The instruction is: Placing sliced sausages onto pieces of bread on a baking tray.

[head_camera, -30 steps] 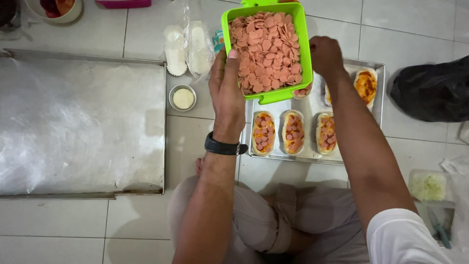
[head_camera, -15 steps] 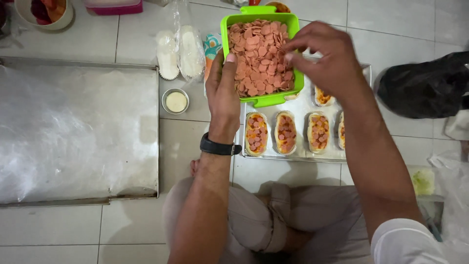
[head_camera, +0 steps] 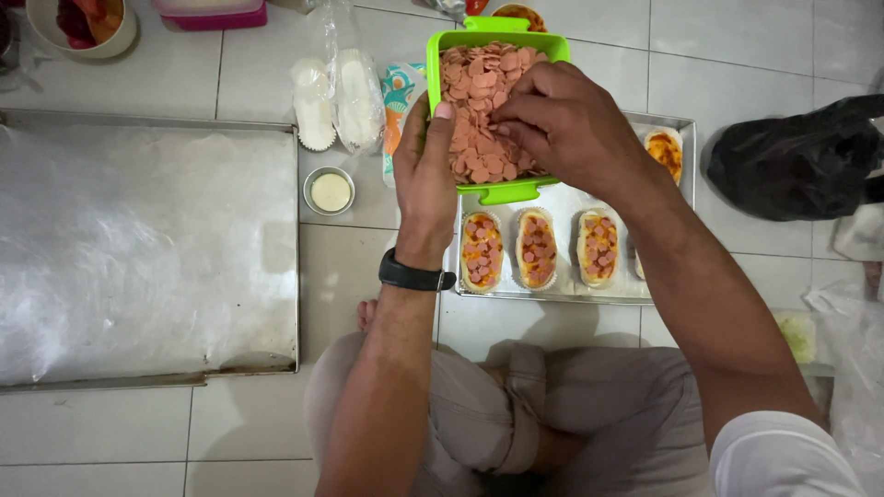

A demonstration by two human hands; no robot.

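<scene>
Picking slices: your right hand (head_camera: 571, 124) pinches into the sausage slices (head_camera: 474, 92), while your left hand (head_camera: 424, 175) grips the green tub (head_camera: 442, 41) above the tray (head_camera: 562, 290). Next, probably, top the bare buns (head_camera: 665, 152) far right.

A large empty metal tray (head_camera: 147, 253) fills the nine o'clock side of the tiled floor. Just off its upper right corner sits a small round tin of pale cream (head_camera: 329, 190), and above that, toward eleven o'clock, a clear bag of white paper cups (head_camera: 336, 97). At the far ten o'clock corner stands a bowl of red bits (head_camera: 83, 23), with a pink-based box (head_camera: 210, 11) beside it. A black plastic bag (head_camera: 792, 161) lies at three o'clock.
</scene>
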